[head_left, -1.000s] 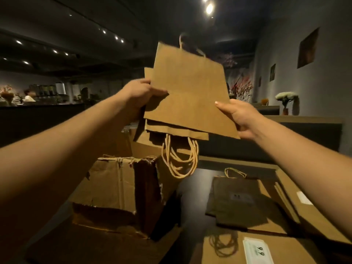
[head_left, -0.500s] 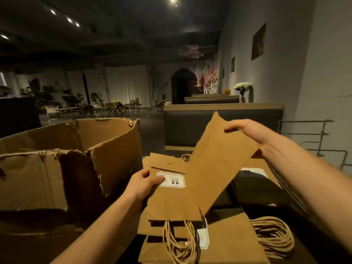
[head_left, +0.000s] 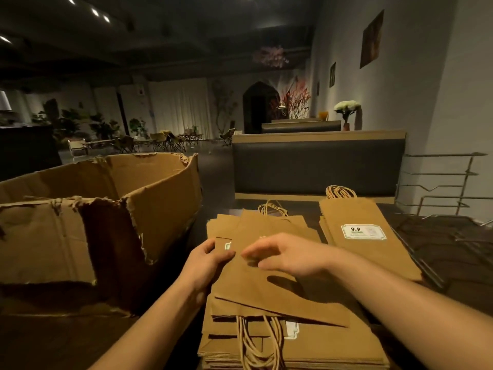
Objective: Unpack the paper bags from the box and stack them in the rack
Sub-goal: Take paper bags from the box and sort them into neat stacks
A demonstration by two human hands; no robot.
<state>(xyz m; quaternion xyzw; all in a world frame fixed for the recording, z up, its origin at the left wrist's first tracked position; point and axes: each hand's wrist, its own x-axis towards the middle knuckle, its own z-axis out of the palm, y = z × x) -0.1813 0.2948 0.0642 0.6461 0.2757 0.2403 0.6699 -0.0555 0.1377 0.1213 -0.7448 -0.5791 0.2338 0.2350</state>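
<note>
In the head view, a flat bag (head_left: pixel 272 279) is laid on a stack (head_left: pixel 293 345) on the table (head_left: pixel 464 265). Its left edge is pinched by the left hand (head_left: pixel 206 259). The right hand (head_left: pixel 288 253) is held just above it, fingers (head_left: pixel 253 253) loosely curled and blurred. The torn box (head_left: pixel 106 209) is seen left of the fingers, a second stack (head_left: pixel 365 236) right, the wire rack (head_left: pixel 442 190) beyond.
</note>
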